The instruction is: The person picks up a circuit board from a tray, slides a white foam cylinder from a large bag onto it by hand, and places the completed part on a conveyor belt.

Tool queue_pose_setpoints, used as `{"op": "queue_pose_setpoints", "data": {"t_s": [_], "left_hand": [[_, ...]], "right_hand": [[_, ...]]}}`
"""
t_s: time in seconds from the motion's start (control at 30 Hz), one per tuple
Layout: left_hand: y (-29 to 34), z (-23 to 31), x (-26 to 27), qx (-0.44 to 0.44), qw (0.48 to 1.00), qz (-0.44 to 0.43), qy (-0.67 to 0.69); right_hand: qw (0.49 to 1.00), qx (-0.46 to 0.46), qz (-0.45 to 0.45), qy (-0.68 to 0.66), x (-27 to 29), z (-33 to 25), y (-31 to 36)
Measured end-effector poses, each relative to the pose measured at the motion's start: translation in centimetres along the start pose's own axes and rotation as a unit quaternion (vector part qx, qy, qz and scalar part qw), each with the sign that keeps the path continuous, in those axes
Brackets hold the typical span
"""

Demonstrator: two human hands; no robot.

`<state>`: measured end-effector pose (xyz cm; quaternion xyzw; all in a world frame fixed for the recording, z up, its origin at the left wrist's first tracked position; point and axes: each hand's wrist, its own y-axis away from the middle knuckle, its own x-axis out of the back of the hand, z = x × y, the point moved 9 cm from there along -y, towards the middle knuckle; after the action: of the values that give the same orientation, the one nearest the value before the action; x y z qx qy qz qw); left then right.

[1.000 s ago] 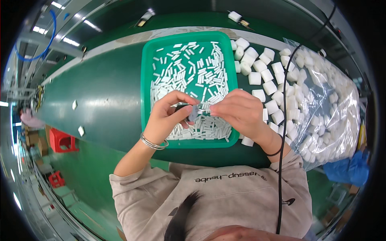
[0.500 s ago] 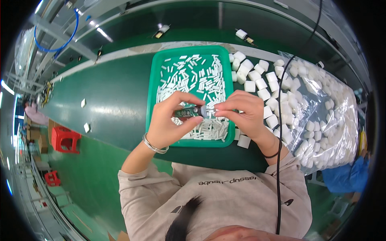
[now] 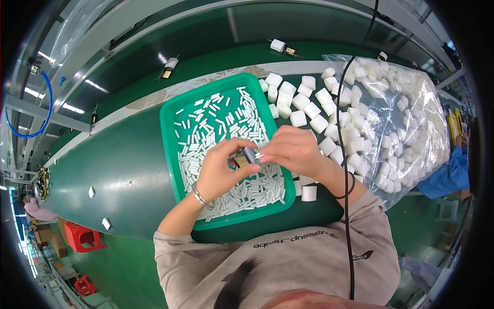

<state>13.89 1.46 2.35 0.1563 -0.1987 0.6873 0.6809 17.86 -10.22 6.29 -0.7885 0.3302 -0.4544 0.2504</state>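
Note:
My left hand (image 3: 222,164) is closed around a small electronic assembly (image 3: 242,159), gripped between thumb and fingers above the tray. Its yellowish side and dark grey end show; the rest is covered by my fingers. From the right, my right hand (image 3: 292,150) pinches a short white stick (image 3: 259,155) against that grey end. Whether the stick is inside the end or only touching it I cannot tell. Beneath both hands lies a green tray (image 3: 171,149) holding many loose white sticks (image 3: 247,198).
White foam-like cylinders (image 3: 298,118) lie right of the tray, beside a clear plastic bag (image 3: 406,123) full of more. Two white-and-yellow assemblies (image 3: 169,67) sit on the green belt (image 3: 221,51) beyond. A black cable (image 3: 346,206) hangs across the right side. Red stools (image 3: 82,238) stand at lower left.
The view has swung, so the tray appears tilted and further left. The assembly has turned: its green circuit board faced up before, and now a yellowish side shows. Both hands keep their grip.

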Motion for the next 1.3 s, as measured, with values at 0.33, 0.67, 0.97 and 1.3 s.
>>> {"op": "queue_pose_setpoints", "data": {"t_s": [0.33,0.67,0.97,1.3], "left_hand": [[-0.1,-4.1,1.1,0.088,0.97,0.07,0.215],[-0.4,-4.0,0.1,0.092,0.951,0.027,0.296],[0.6,-3.2,1.5,0.024,0.931,0.123,0.344],[1.2,-1.3,2.1,-0.064,0.934,0.18,0.301]], "right_hand": [[0.906,-0.24,0.005,0.348,5.6,10.0,1.4],[0.908,-0.287,-0.076,0.297,4.3,12.5,2.8],[0.931,-0.274,0.005,-0.243,-0.5,4.5,0.2],[0.845,-0.324,0.108,-0.411,-2.7,3.8,2.3]]}}
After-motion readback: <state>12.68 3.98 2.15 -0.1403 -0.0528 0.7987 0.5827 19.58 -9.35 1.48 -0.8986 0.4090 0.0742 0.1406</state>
